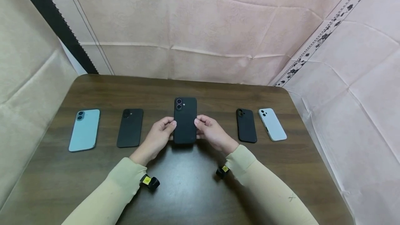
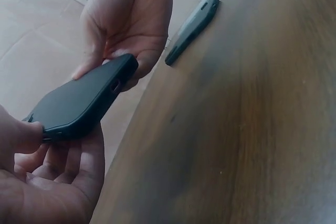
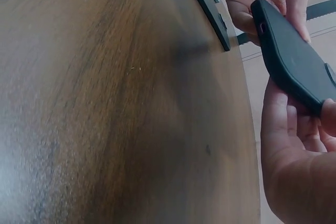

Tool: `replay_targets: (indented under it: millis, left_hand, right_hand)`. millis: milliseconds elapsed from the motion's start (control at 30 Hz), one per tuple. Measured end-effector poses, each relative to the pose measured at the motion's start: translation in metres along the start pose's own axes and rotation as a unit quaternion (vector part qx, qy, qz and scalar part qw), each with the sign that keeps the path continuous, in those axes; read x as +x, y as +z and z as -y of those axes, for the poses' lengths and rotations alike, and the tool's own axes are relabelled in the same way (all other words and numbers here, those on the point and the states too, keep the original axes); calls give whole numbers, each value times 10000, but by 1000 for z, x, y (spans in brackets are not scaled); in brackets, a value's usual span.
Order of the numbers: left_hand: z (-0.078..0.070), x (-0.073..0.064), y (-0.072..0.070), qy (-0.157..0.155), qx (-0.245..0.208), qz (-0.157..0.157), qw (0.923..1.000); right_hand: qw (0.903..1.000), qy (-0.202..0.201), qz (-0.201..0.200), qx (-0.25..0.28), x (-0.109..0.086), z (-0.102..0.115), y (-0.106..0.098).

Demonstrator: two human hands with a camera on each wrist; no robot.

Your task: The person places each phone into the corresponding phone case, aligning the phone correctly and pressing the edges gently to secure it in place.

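Both hands hold a black phone (image 1: 185,122) in a matte black case over the middle of the table, its camera end up and its back showing in the head view. My left hand (image 1: 158,135) pinches the left long edge, thumb on the back and fingers behind. The opposite edge is pinched by my right hand (image 1: 215,134) in the same way. In the left wrist view, the phone's lower end (image 2: 116,84) shows a port opening. The screen side is hidden from the head camera.
Left on the brown wooden table (image 1: 175,197) lie a light blue phone (image 1: 84,131) and a black phone (image 1: 130,128). A black phone case (image 1: 247,126) and a pale blue phone case (image 1: 273,125) lie at the right. Cloth curtains (image 1: 200,23) hang around the table.
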State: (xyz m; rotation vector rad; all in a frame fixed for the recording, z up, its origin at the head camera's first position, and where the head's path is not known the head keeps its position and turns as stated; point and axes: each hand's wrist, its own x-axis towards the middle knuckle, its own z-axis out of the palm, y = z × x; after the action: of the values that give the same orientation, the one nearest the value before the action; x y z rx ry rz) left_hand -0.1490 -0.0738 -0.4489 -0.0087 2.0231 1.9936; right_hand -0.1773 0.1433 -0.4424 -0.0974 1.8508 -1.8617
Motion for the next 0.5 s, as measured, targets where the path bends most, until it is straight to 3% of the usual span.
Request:
replay_targets:
  millis: [300,500]
  left_hand:
    - [2,2,-1,155,549,-217,9981]
    - [0,2,-1,257,514,-301,9979]
  right_hand:
    - [9999,33,-63,-120,0,1,0]
    - [9996,-64,-212,-154,2,2,0]
